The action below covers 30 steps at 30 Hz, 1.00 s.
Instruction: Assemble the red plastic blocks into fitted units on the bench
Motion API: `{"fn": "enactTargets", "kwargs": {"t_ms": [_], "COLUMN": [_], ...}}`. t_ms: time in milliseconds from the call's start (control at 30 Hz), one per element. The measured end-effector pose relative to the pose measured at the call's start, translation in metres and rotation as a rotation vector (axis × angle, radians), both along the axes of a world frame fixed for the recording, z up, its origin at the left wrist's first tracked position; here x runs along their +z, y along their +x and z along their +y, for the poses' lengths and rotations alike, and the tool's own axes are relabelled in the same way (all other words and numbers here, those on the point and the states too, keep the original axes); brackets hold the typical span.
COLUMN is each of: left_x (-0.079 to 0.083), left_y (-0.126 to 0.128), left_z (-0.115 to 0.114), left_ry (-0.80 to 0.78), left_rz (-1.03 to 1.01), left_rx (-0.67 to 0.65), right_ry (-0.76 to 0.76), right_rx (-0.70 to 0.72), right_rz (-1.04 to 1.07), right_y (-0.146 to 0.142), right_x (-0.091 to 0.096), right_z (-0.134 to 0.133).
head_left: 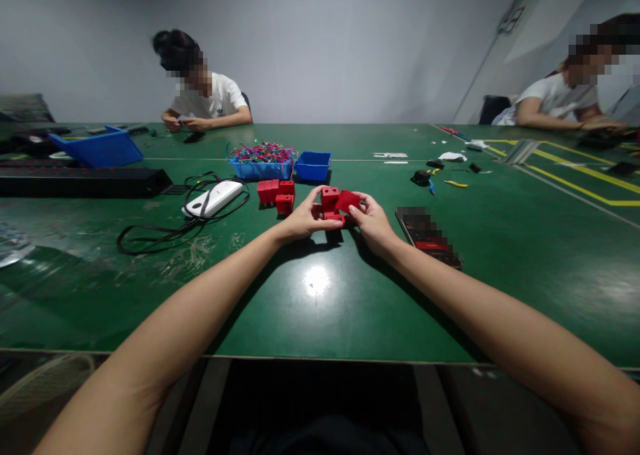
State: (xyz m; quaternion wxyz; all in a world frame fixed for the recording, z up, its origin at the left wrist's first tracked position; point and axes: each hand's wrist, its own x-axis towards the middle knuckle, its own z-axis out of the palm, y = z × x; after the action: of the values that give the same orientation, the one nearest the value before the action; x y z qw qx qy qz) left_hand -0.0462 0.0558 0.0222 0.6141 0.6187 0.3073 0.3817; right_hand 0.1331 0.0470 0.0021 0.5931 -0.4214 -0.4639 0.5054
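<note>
My left hand (306, 219) is closed around a red plastic block (329, 197) with holes in its top, held just above the green table (310, 295). My right hand (371, 220) pinches a flat red plastic piece (347, 201) against the right side of that block. Both hands meet at the table's middle. Two or three more red blocks (277, 193) lie on the table just left of my left hand.
Behind the blocks stand a blue tray of coloured wires (263, 160) and a smaller blue bin (313, 166). A white device (213, 199) with black cable lies to the left, a phone (428, 236) to the right. Two people sit at the far side and the right.
</note>
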Motion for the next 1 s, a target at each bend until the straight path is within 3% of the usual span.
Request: {"fn": "enactTargets", "kwargs": {"t_ms": [333, 733, 1000], "left_x": [0.005, 0.003, 0.004], "left_y": [0.001, 0.002, 0.002], "left_z": [-0.006, -0.006, -0.006], "left_ry": [0.062, 0.077, 0.064], "left_rz": [0.066, 0.102, 0.090], "left_rx": [-0.009, 0.007, 0.004], "right_ry": [-0.007, 0.023, -0.060], "right_rx": [-0.127, -0.215, -0.128], "right_rz": [-0.213, 0.002, 0.145], "right_y": [0.005, -0.001, 0.002], "right_x": [-0.007, 0.003, 0.007], "right_z": [0.003, -0.002, 0.000]}}
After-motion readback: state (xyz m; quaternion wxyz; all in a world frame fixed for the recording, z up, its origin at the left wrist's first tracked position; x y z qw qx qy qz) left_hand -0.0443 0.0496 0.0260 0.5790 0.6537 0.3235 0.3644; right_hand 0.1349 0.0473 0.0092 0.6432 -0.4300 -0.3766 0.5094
